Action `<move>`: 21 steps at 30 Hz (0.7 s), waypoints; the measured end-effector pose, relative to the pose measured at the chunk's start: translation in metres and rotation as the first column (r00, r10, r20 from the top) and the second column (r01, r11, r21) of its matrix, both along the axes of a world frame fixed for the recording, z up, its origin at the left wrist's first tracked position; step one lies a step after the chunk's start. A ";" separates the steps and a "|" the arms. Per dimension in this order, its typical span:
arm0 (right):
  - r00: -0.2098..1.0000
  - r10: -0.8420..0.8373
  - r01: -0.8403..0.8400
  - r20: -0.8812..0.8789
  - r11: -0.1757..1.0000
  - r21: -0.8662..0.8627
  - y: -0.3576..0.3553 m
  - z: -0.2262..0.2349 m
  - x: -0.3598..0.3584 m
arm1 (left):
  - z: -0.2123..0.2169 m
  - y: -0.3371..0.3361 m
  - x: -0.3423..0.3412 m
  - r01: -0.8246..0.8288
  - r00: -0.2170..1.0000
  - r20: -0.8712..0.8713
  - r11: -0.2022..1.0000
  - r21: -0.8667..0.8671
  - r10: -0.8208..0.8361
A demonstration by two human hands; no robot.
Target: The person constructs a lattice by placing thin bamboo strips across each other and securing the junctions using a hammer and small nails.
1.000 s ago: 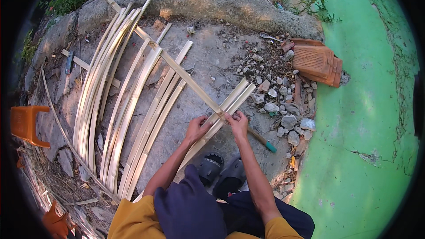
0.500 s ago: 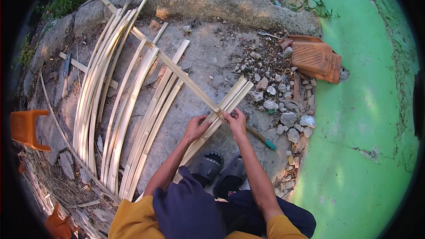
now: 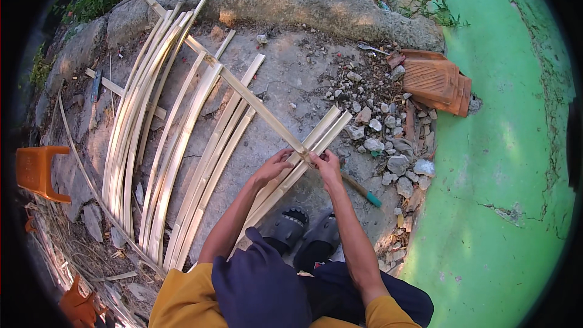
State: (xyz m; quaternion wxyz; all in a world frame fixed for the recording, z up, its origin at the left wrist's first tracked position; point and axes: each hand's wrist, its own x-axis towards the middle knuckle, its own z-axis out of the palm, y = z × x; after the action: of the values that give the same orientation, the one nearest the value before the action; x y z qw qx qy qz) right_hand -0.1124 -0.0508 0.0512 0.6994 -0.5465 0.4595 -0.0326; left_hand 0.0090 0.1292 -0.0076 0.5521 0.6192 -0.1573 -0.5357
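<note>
hands (image 3: 300, 167) grip bamboo strip (image 3: 243, 88) | rubble (image 3: 379, 127) right | slats (image 3: 176, 146) left

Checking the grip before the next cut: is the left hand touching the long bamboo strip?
Touching. The head view shows the left hand with fingers closed around the long bamboo strip, beside the right hand.

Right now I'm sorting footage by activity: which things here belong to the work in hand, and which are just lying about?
In use:
- left hand and right hand gripping the long bamboo strip
- tool with a teal-tipped handle by the right hand
- bamboo strips on the ground

Lying about:
- stacked roof tiles
- rubble stones
- orange plastic stool
</note>
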 end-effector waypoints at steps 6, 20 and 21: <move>1.000 0.016 -0.016 0.012 0.998 0.063 -0.002 0.008 -0.004 | -0.006 -0.006 0.014 -0.046 0.909 -0.416 0.998 -0.053 0.020; 0.999 0.032 -0.032 0.003 0.995 0.093 -0.006 -0.007 -0.006 | -0.007 -0.023 0.011 -0.173 0.914 -0.373 0.985 -0.003 0.159; 0.999 0.034 -0.033 -0.008 0.996 0.087 -0.005 -0.006 -0.005 | -0.007 -0.023 0.011 -0.181 0.919 -0.356 0.983 -0.001 0.169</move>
State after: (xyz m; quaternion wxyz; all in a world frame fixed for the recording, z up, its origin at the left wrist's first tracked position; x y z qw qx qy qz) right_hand -0.1176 -0.0562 0.0451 0.7208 -0.5233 0.4545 0.0019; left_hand 0.0198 0.1066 -0.0147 0.6274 0.5146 -0.0081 -0.5844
